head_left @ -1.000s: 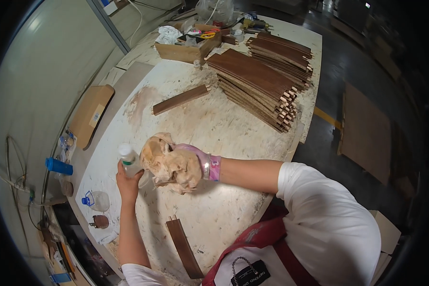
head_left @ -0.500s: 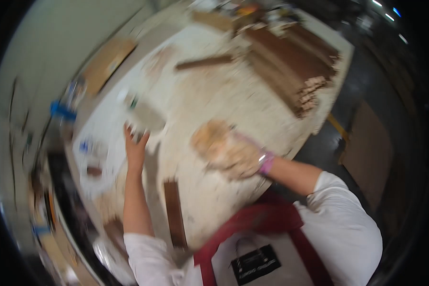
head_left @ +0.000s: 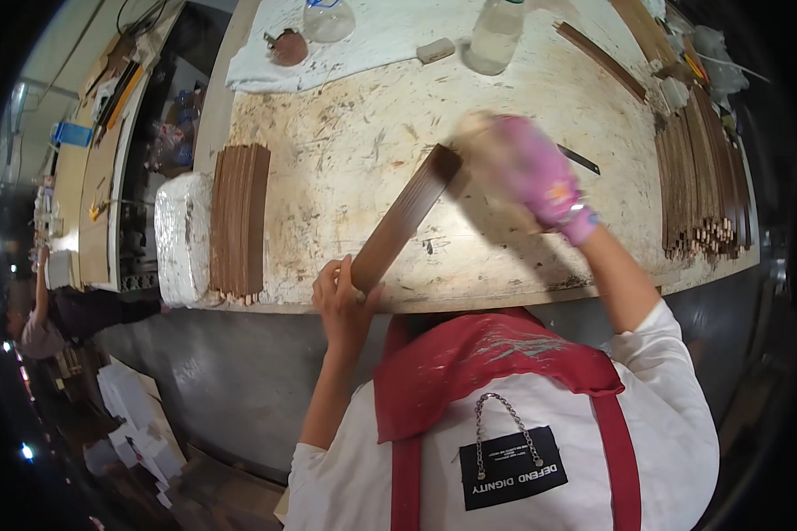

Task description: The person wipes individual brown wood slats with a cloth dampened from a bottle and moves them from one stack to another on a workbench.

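Note:
My left hand (head_left: 344,296), bare, grips the near end of a brown wooden strip (head_left: 403,217) by the table's front edge. The strip slants away to the right, and its far end comes close to my right hand. A pink glove covers my right hand (head_left: 536,173), which is smeared by motion. At its fingers is a blurred beige wad (head_left: 476,134) that looks like cloth. Whether the wad touches the strip is hard to see. A dark flat blade-like piece (head_left: 579,160) lies just beyond the glove.
Stacked brown strips (head_left: 240,221) stand at the left beside a plastic-wrapped bundle (head_left: 183,239). More strips (head_left: 701,177) are piled at the right. Toward the back are a clear bottle (head_left: 494,37), a small grey block (head_left: 435,50) and a single strip (head_left: 600,59). Another person (head_left: 44,323) is far left.
The view has swung round. My left hand, open near the bottle before, now holds a wooden strip near the front edge. My gloved right hand has turned its pink back upward.

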Available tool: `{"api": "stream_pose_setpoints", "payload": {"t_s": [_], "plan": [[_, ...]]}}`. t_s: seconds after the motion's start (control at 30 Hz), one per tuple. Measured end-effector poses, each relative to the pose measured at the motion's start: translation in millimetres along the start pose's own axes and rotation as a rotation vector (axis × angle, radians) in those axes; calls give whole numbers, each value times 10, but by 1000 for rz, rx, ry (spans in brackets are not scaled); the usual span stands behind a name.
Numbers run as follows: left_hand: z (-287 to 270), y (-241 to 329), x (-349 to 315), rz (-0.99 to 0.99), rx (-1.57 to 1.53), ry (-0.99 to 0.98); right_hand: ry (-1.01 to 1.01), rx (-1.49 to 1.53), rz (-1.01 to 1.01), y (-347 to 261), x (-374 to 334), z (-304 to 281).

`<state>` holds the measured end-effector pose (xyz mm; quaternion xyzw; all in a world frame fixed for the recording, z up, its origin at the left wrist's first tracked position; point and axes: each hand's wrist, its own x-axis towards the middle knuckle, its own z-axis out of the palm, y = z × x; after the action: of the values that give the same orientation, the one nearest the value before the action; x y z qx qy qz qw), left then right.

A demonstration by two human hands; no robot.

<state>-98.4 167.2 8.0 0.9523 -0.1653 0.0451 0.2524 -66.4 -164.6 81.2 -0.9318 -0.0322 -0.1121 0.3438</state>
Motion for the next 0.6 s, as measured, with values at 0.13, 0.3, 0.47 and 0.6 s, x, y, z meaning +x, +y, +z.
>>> {"api": "stream_pose_setpoints", "payload": {"t_s": [0.13,0.3,0.47,0.6], "plan": [[119,-79,-14,30,-26,65,-213,-198,-375,-405,43,1174],[107,-102,-51,-14,-69,33,-76,-307,24,-92,449,849],[176,-111,-35,-76,-110,13,-197,-303,-337,-791,-173,1506],[137,-173,-58,-70,-159,21,-179,-270,-235,-535,40,1385]]}}
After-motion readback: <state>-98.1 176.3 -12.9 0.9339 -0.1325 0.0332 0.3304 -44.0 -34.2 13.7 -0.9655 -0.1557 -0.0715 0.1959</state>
